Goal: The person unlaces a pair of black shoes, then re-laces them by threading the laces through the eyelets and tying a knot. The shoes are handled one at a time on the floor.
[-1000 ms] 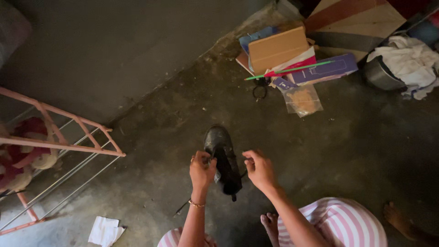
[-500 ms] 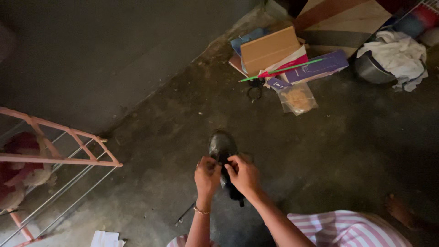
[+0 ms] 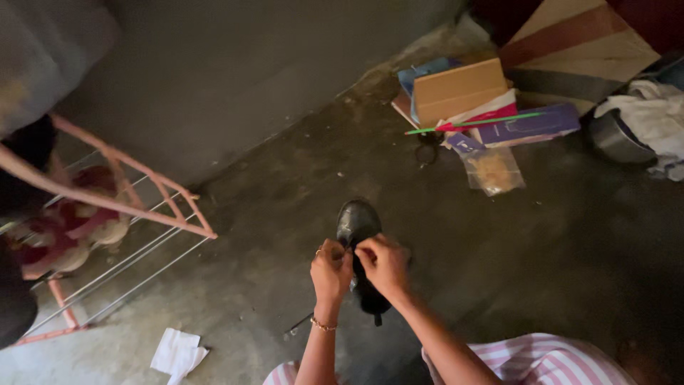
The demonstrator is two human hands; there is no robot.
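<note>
A black shoe (image 3: 358, 227) is seen on the grey floor (image 3: 271, 235), a little below the middle of the picture, with its shiny toe pointed up the frame. Both hands are placed on top of the shoe, side by side and almost touching. The left hand (image 3: 331, 269) is closed into a tight grip on something small at the top of the shoe, and a ring and a thin bracelet are worn on it. The right hand (image 3: 385, 265) is also pinched shut in a narrow grip at the same spot; what is pinched cannot be told, as it is hidden by the fingers. The back part of the shoe is covered by the hands. Striped pink and white cloth (image 3: 541, 360) is seen at the lower right. A pink metal rack (image 3: 121, 192) is seen at the left, with shoes kept on it. A white crumpled paper (image 3: 178, 353) is seen on the floor at the lower left. At the upper right, a brown cardboard box (image 3: 456, 89) is piled with a purple box (image 3: 531, 125), and a thin green stick (image 3: 484, 122) is laid across them. A clear plastic bag (image 3: 493, 171) is seen just below the pile. A metal pot (image 3: 616, 139) with a white cloth (image 3: 652, 114) over it is seen at the far right.
</note>
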